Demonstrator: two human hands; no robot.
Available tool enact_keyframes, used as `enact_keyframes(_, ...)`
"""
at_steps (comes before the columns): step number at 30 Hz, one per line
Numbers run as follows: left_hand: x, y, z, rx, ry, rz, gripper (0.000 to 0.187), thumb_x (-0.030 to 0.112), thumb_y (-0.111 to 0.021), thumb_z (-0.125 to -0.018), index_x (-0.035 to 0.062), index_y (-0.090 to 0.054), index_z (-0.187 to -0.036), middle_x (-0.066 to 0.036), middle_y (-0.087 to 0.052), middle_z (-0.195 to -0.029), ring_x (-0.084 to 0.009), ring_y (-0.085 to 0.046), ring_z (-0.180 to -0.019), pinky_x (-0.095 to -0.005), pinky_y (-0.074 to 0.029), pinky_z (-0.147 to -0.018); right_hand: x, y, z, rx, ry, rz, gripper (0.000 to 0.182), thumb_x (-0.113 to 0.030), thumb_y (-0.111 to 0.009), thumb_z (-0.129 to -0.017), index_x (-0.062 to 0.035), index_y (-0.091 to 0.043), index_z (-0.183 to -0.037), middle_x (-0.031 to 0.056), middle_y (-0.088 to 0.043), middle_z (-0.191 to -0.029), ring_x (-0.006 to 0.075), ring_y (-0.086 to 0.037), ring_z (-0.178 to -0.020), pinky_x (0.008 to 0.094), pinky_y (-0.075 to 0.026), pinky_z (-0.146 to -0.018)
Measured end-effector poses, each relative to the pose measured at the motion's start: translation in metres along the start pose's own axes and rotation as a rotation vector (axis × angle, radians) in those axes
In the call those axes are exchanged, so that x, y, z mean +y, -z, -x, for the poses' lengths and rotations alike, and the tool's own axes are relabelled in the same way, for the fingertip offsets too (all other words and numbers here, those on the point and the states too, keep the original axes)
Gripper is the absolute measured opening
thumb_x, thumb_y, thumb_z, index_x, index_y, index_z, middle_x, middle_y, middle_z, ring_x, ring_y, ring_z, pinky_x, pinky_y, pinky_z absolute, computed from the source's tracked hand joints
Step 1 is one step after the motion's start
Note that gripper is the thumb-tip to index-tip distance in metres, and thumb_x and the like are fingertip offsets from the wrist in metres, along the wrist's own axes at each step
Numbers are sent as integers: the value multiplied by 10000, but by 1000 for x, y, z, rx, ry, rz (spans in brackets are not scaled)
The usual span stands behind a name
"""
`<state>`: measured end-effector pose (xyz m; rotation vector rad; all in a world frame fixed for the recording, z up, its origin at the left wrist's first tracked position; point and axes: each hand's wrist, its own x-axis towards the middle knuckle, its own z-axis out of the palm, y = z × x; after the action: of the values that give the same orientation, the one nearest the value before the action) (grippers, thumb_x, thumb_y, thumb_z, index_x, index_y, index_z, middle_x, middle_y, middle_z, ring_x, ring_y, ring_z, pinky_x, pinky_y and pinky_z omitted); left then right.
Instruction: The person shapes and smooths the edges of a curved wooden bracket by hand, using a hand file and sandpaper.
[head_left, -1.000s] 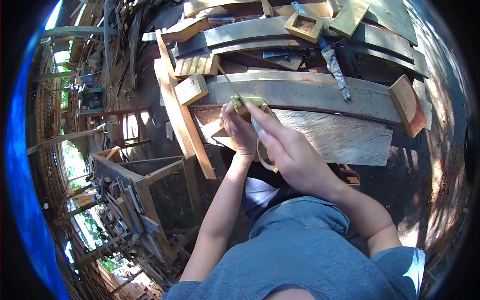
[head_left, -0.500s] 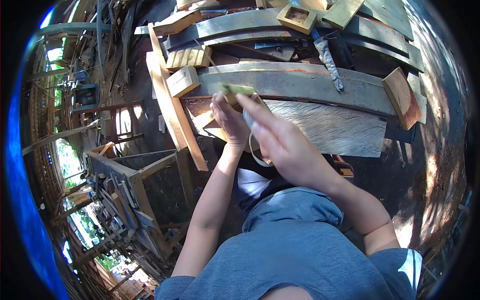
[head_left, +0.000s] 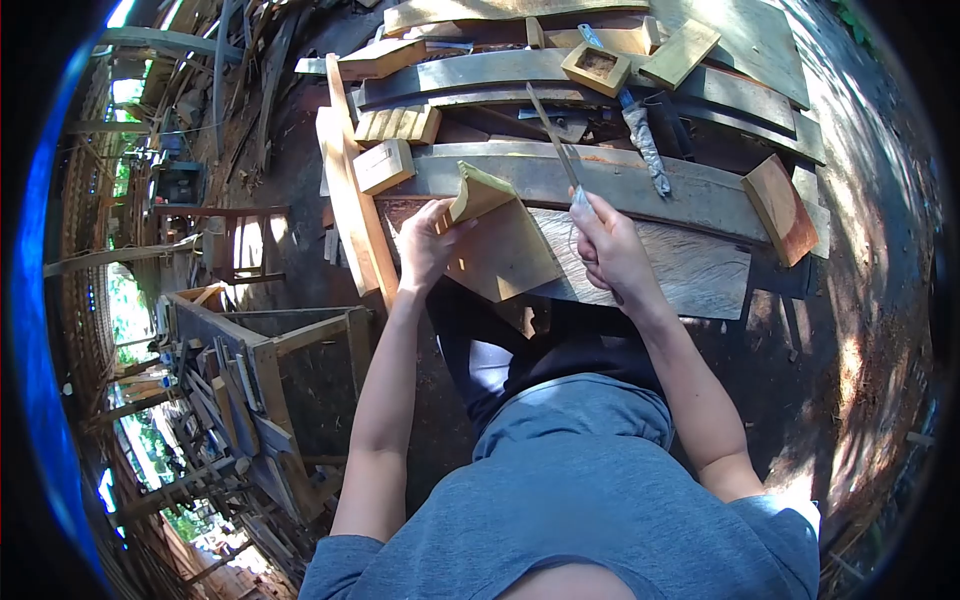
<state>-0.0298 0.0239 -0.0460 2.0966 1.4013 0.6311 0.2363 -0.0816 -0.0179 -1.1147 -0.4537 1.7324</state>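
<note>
1. At the left, a framed wooden stand (head_left: 268,350) is seen, with loose strips of wood stacked against it.
2. Right of it, a pale timber (head_left: 352,215) is laid across the ends of the worn planks (head_left: 690,198); a plain block (head_left: 384,167) is set just beside it, near a grooved block (head_left: 398,125).
3. The wooden piece (head_left: 508,250) is held in front of the body, tilted, by the left hand (head_left: 428,245), whose fingers are closed on its left edge by the raised, curved lip.
4. The long thin tool (head_left: 552,128) is gripped at its handle by the right hand (head_left: 615,250), tip pointed far and left, apart from the piece. The step in hand is judged to be handwork on the piece, with the tool lifted off; for renewed contact, a steady left grip and a controlled angle seem called for.
5. Farther right, a wrapped handle (head_left: 645,145) is rested on the planks, and a reddish block (head_left: 783,212) is propped at their right end.
</note>
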Motion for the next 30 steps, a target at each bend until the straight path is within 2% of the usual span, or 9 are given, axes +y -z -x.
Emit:
enact_keyframes(4,4,11,-8,-45,-9,-5,338,133,-850,-792,72,-756,-1111,-84,-751,-1002,-212,-726,-918,-307,-549,-854,18,5,10,70,33,174,488,-285,-597,-1051,-58,-490,-1469,-88,-405,-641,-6,-310,-453,189,-248,-367)
enact_keyframes(7,18,23,5,94,52,141,351,109,-842,-804,20,-741,-1129,-86,-757,-1065,-169,-719,-965,-297,-547,-886,34,13,12,60,172,308,540,-344,-669,-991,32,-592,-1371,-18,-578,-714,33,-478,-614,240,-384,-544)
enact_keyframes(11,34,40,16,225,-337,-13,364,104,-754,-830,10,-721,-1181,-116,-746,-1160,-272,-686,-1142,-454,-463,-1097,34,7,10,-24,255,319,452,-352,-679,-987,21,-658,-1242,-16,-593,-765,36,-517,-693,239,-418,-622)
enact_keyframes(14,34,39,18,300,-410,37,413,173,-789,-821,28,-725,-1202,-125,-744,-1173,-268,-682,-1171,-489,-447,-1115,24,-2,9,-73,177,254,414,-344,-680,-989,7,-660,-1207,-16,-587,-756,48,-532,-701,246,-428,-645)
enact_keyframes(15,47,39,18,335,-392,17,479,-81,-706,-731,102,-754,-1171,-82,-752,-1161,-261,-693,-1148,-441,-468,-1105,21,-5,9,-81,176,263,414,-344,-680,-989,7,-660,-1207,-16,-587,-756,48,-532,-701,246,-428,-645)
enact_keyframes(20,58,37,15,496,-462,-237,471,-2,-717,-746,164,-767,-1184,-33,-738,-1222,-235,-667,-1177,-379,-462,-1021,-2,-32,26,70,278,185,367,-352,-676,-994,-29,-608,-1155,4,-640,-789,55,-609,-720,212,-424,-637)
enact_keyframes(26,65,35,6,545,-463,-460,456,19,-707,-768,201,-767,-1182,21,-740,-1225,-219,-652,-1182,-407,-367,-1080,-15,-54,33,-77,291,288,520,-237,-775,-929,-17,-489,-1302,116,-689,-1053,129,-694,-885,268,-561,-760)
enact_keyframes(28,72,39,5,514,-410,-492,542,17,-724,-761,209,-729,-1267,20,-696,-1318,-236,-592,-1274,-426,-300,-1160,-19,-55,30,-128,234,132,546,-207,-758,-937,-19,-464,-1357,127,-682,-1094,141,-693,-902,280,-566,-786)
enact_keyframes(30,73,38,9,434,-199,-617,784,36,-766,-748,250,-554,-1472,-65,-442,-1584,-325,-359,-1466,-560,-169,-1228,-16,-58,26,-138,219,105,538,-193,-748,-942,-21,-463,-1365,122,-681,-1100,144,-692,-905,287,-566,-803)
